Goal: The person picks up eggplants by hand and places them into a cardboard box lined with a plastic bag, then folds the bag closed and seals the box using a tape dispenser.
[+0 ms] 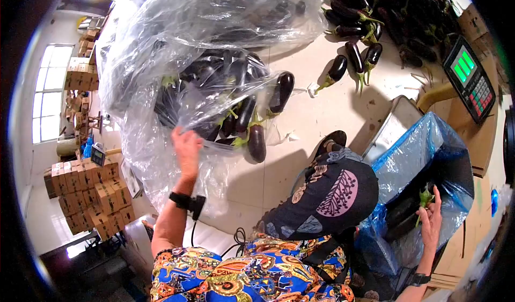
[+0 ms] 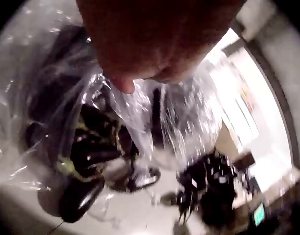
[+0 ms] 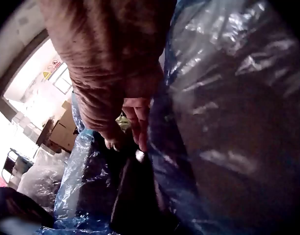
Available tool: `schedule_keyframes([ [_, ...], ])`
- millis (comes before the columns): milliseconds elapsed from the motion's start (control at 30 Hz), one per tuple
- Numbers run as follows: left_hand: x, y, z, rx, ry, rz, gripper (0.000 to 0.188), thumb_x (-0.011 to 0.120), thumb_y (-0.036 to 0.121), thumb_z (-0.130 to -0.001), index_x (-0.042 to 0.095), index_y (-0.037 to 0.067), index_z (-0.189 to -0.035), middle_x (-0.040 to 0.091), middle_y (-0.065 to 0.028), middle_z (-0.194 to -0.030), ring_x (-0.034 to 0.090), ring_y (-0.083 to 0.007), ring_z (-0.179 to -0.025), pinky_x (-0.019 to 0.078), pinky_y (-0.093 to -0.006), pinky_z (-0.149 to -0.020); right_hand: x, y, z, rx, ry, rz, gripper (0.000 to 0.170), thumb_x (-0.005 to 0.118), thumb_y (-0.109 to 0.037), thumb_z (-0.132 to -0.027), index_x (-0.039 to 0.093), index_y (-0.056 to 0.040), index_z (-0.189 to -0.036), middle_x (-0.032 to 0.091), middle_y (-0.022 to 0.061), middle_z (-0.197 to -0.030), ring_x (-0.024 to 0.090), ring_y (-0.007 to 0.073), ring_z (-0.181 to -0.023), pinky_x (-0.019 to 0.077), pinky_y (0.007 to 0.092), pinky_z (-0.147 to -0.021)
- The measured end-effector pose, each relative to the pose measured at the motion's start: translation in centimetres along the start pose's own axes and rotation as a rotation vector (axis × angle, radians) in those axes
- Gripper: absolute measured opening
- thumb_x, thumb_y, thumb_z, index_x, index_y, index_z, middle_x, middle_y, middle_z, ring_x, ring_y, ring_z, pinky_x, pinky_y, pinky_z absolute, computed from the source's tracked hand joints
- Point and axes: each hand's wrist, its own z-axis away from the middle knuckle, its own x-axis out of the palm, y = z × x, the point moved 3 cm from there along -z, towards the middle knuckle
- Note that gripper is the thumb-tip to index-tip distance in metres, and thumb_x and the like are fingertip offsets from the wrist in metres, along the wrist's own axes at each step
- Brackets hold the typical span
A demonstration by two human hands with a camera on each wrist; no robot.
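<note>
My left hand (image 1: 188, 149) pinches the edge of a large clear plastic bag (image 1: 142, 109). Dark purple eggplants (image 1: 245, 113) lie in and at the mouth of this bag, one (image 1: 257, 142) spilling onto the floor just right of the hand. On the other side, my right hand (image 1: 431, 221) reaches into a container lined with a blue plastic bag (image 1: 397, 160). Its fingers are around the green stem end of an eggplant (image 1: 426, 196), whose body is mostly hidden in shadow. In the right wrist view, the fingers (image 3: 142, 129) point down between the walls of the blue liner (image 3: 81, 171).
A large heap of eggplants (image 1: 397, 17) covers the floor at the far right, with several loose ones (image 1: 337, 68) nearer. A scale display (image 1: 468, 71) lit green stands beside the blue-lined container. Cardboard boxes (image 1: 91, 192) are stacked at left. My bent knee (image 1: 332, 186) sits between both hands.
</note>
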Motion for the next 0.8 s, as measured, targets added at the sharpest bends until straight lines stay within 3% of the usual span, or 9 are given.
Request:
schedule_keyframes([
  [67,2.8,-2.6,1.4,0.270,-0.290,-0.346,0.025,0.059,0.011,-0.091,0.060,0.004,-0.115,0.062,-0.0159,-0.109,0.067,-0.0259,-0.085,0.0533,-0.0339,-0.076,0.1,0.3,-0.2,-0.012,-0.005,-0.011,0.069,0.058,-0.009,-0.091,0.030,-0.0161,-0.154,0.059,0.0061,-0.101,0.056,0.0135,-0.081,0.0484,0.0274,-0.076],
  [133,6.8,-3.9,2.9,0.259,-0.505,-0.456,0.030,0.061,0.013,-0.089,0.060,0.005,-0.117,0.063,-0.0176,-0.108,0.065,-0.0292,-0.094,0.0515,-0.0387,-0.083,0.1,0.3,-0.1,-0.002,-0.005,-0.020,0.069,0.058,-0.009,-0.091,0.030,-0.0161,-0.154,0.059,0.0059,-0.101,0.056,0.0135,-0.081,0.0488,0.0277,-0.076],
  [233,11.2,-9.1,1.0,0.418,-0.449,-0.547,0.032,0.057,0.020,-0.093,0.057,0.000,-0.119,0.065,-0.0199,-0.099,0.066,-0.0295,-0.095,0.0507,-0.0411,-0.084,0.1,0.2,0.0,0.016,-0.005,-0.019,0.070,0.058,-0.009,-0.091,0.030,-0.0158,-0.155,0.059,0.0060,-0.101,0.056,0.0134,-0.081,0.0488,0.0277,-0.077],
  [333,14.3,-15.5,-3.8,0.229,-0.320,-0.652,0.045,0.061,0.026,-0.089,0.055,-0.003,-0.123,0.059,-0.0280,-0.111,0.053,-0.0435,-0.111,0.0412,-0.0487,-0.098,-0.6,0.9,0.0,0.007,-0.019,0.057,0.070,0.057,-0.009,-0.091,0.029,-0.0143,-0.155,0.059,0.0062,-0.102,0.055,0.0136,-0.082,0.0483,0.0277,-0.078],
  [433,16.5,-17.8,-5.7,0.074,-0.076,-0.823,0.058,0.067,0.033,-0.086,0.050,-0.001,-0.130,0.047,-0.0299,-0.127,0.046,-0.0472,-0.119,0.0387,-0.0517,-0.103,0.2,0.7,0.0,0.013,0.033,-0.024,0.070,0.058,-0.010,-0.091,0.029,-0.0127,-0.155,0.054,0.0034,-0.093,0.054,0.0126,-0.079,0.0475,0.0268,-0.077],
  [467,17.0,-17.8,-5.5,-0.025,-0.048,-0.786,0.060,0.068,0.034,-0.084,0.050,0.001,-0.130,0.047,-0.0287,-0.127,0.045,-0.0471,-0.120,0.0386,-0.0524,-0.103,0.5,0.5,-0.1,0.018,0.060,-0.081,0.071,0.058,-0.010,-0.091,0.028,-0.0122,-0.155,0.052,0.0020,-0.088,0.054,0.0121,-0.077,0.0472,0.0263,-0.077],
  [533,17.2,-15.2,-3.9,-0.225,0.013,-0.712,0.062,0.072,0.036,-0.081,0.051,0.004,-0.130,0.048,-0.0263,-0.127,0.044,-0.0469,-0.122,0.0385,-0.0537,-0.104,0.3,0.4,-0.1,0.048,0.021,-0.076,0.071,0.056,-0.006,-0.089,0.029,-0.0114,-0.154,0.056,0.0048,-0.100,0.054,0.0132,-0.083,0.0472,0.0272,-0.079],
  [667,17.8,-13.4,-4.1,-0.314,0.113,-0.828,0.071,0.077,0.034,-0.074,0.047,0.007,-0.132,0.052,-0.0243,-0.121,0.049,-0.0437,-0.118,0.0400,-0.0504,-0.103,0.2,0.4,-0.6,0.085,0.000,-0.115,0.075,0.055,-0.002,-0.086,0.027,-0.0119,-0.155,0.057,0.0059,-0.108,0.054,0.0126,-0.088,0.0475,0.0269,-0.082],
  [800,17.6,-14.9,-2.5,-0.310,-0.121,-0.455,0.066,0.075,0.028,-0.077,0.046,0.004,-0.131,0.063,-0.0199,-0.110,0.059,-0.0351,-0.107,0.0446,-0.0410,-0.096,0.4,0.0,-0.7,0.085,0.008,-0.162,0.077,0.055,-0.002,-0.087,0.025,-0.0126,-0.156,0.057,0.0053,-0.111,0.054,0.0128,-0.094,0.0478,0.0274,-0.085],
])
